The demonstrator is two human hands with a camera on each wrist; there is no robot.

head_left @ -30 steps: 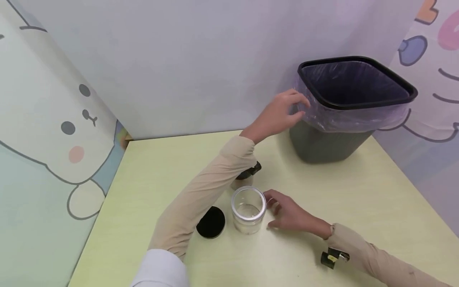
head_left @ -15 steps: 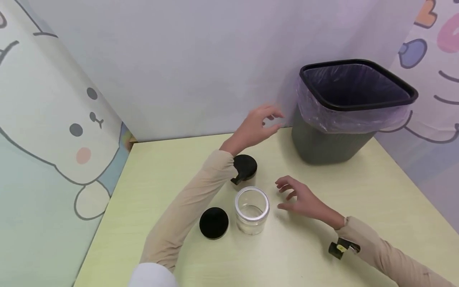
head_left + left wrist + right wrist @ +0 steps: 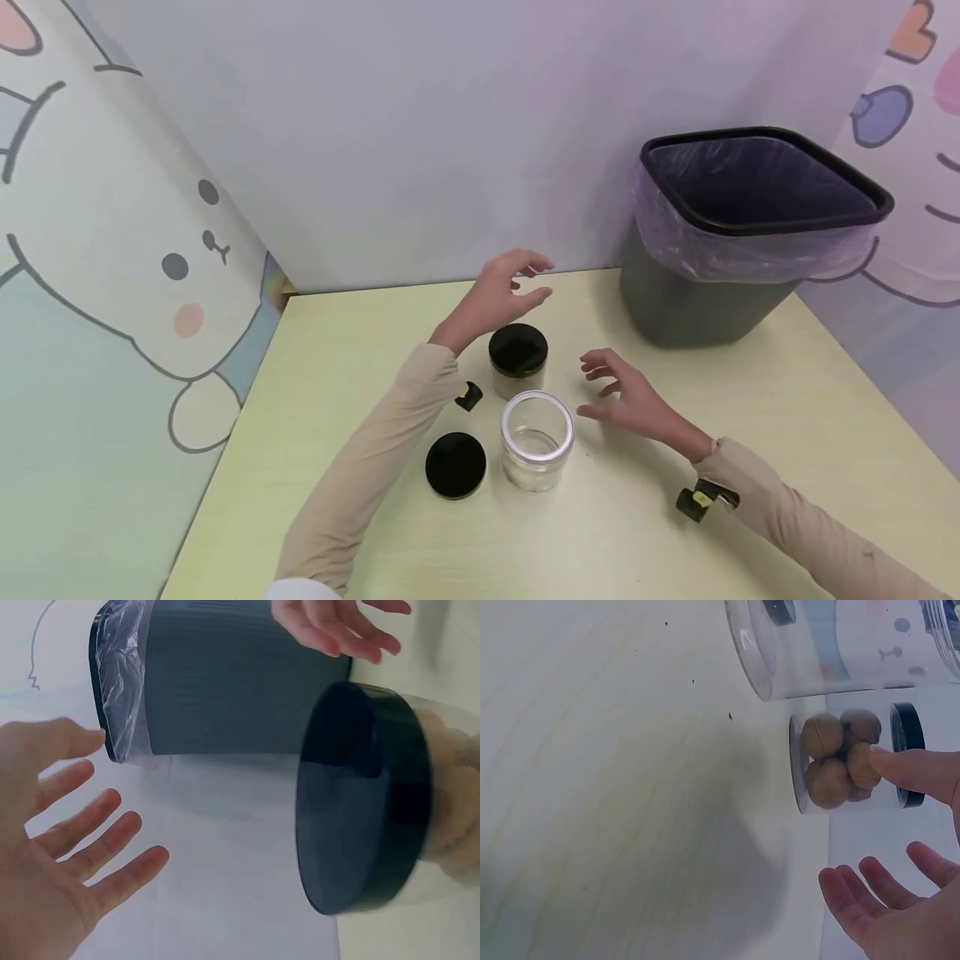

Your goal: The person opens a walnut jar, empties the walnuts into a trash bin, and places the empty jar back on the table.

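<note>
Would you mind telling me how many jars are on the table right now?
2. An open clear jar stands beside a loose black lid; a lidded jar holding walnuts stands just behind it, between the left hand and right hand.

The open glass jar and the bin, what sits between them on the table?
In the head view, only the right hand hovers between the open glass jar and the bin; the table there is otherwise bare.

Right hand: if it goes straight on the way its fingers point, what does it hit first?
Probably the lidded jar of nuts: the right hand points at it across bare table. Depth is unclear; it may pass just behind it.
</note>
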